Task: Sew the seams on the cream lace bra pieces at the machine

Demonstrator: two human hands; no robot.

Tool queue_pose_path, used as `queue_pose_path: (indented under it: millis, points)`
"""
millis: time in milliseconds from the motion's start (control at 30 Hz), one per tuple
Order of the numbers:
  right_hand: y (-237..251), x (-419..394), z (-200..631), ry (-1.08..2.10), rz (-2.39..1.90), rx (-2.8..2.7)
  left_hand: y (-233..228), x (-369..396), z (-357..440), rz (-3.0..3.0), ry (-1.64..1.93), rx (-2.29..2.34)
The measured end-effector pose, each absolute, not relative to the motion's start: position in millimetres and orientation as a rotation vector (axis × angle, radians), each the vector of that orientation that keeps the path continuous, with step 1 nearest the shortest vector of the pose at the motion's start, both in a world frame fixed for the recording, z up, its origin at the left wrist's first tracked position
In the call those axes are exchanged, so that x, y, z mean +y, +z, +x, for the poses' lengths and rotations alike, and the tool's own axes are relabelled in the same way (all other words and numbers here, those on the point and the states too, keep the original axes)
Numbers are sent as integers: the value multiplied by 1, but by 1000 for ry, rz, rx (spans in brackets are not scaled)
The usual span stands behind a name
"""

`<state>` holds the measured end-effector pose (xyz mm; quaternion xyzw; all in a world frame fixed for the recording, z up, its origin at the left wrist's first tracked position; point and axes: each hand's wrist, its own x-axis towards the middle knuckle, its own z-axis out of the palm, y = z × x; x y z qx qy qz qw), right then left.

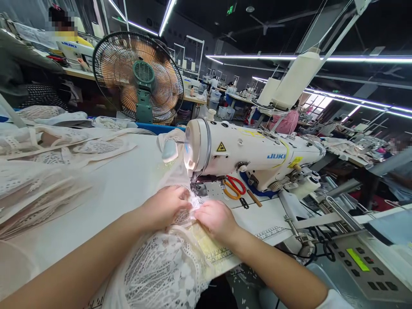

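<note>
A white Juki sewing machine (257, 154) stands on the table, its needle end lit by a small lamp. A piece of cream lace fabric (161, 266) lies under the needle area and runs toward me. My left hand (165, 205) presses on the lace just left of the needle, fingers curled on the cloth. My right hand (216, 219) pinches the lace edge just right of it. The two hands almost touch in front of the presser foot (197, 189).
Red and orange scissors (234, 187) lie on the machine bed. Lace pieces are piled at the left (38, 171). A standing fan (138, 77) is behind the table. A control panel (363, 262) sits at the right. Other people work at far tables.
</note>
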<state>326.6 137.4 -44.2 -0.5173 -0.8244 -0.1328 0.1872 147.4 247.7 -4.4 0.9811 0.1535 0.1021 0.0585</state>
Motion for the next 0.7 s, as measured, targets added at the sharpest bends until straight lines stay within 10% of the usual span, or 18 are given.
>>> queue_pose_path:
  millis: [700]
  points:
    - [-50, 138, 312, -260, -1574, -2265, -12, 252, 158, 3080, 310, 377]
